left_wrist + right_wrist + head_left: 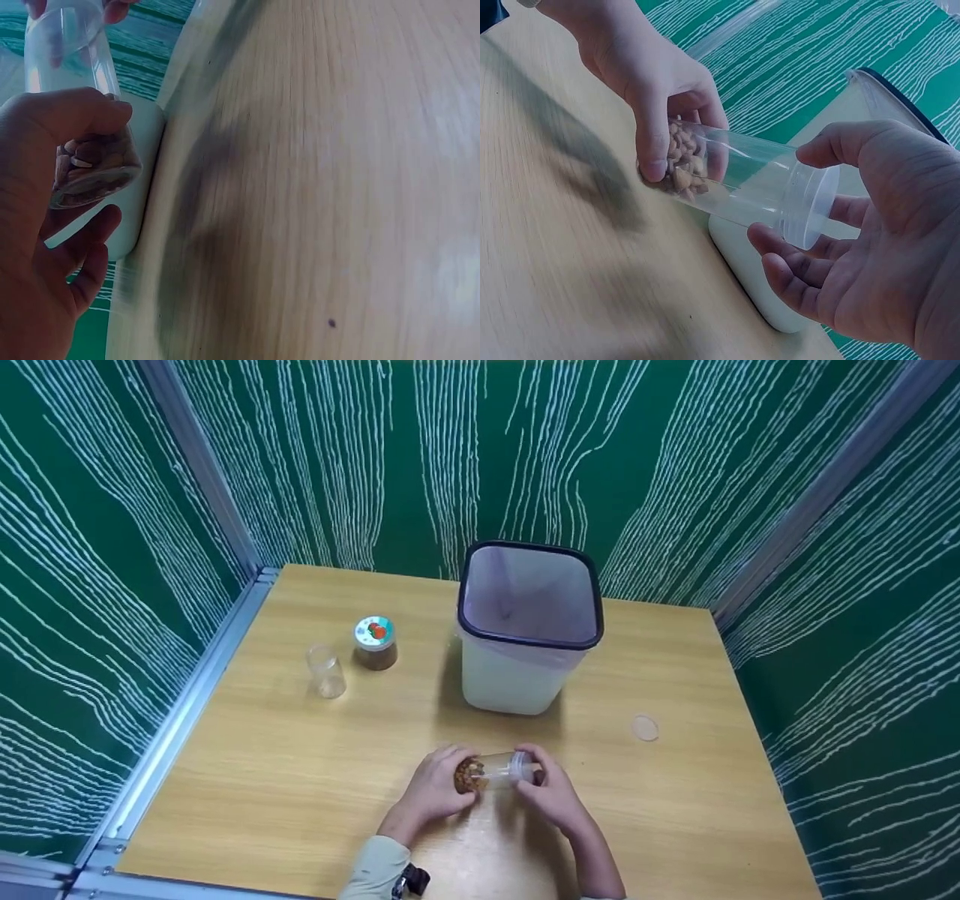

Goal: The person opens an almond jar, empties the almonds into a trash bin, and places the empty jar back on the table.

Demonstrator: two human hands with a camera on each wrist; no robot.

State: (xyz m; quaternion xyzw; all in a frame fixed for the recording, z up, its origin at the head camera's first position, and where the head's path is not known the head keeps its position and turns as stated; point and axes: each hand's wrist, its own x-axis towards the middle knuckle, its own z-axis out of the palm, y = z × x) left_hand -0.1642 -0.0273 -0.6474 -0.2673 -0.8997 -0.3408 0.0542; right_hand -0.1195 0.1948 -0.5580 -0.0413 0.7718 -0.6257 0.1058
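A clear plastic jar (495, 766) lies nearly sideways between both hands, close over the front of the table. Brown kibble-like pieces (684, 157) are gathered at its base end. My left hand (433, 786) grips that base, thumb on one side and fingers on the other. At the opposite end, the fingers and thumb of my right hand (553, 793) hold the translucent lid (810, 204) by its edge. The left wrist view shows the kibble (91, 159) through the jar wall, beneath the left thumb.
Behind the hands stands a tall white bin (510, 682) with a black rim. To the left are an upright clear jar (327, 673) and a brown-filled jar (376, 649) with a strawberry-printed lid. A clear disc (645, 727) lies on the right. Green walls (405, 472) enclose the wooden table (300, 780).
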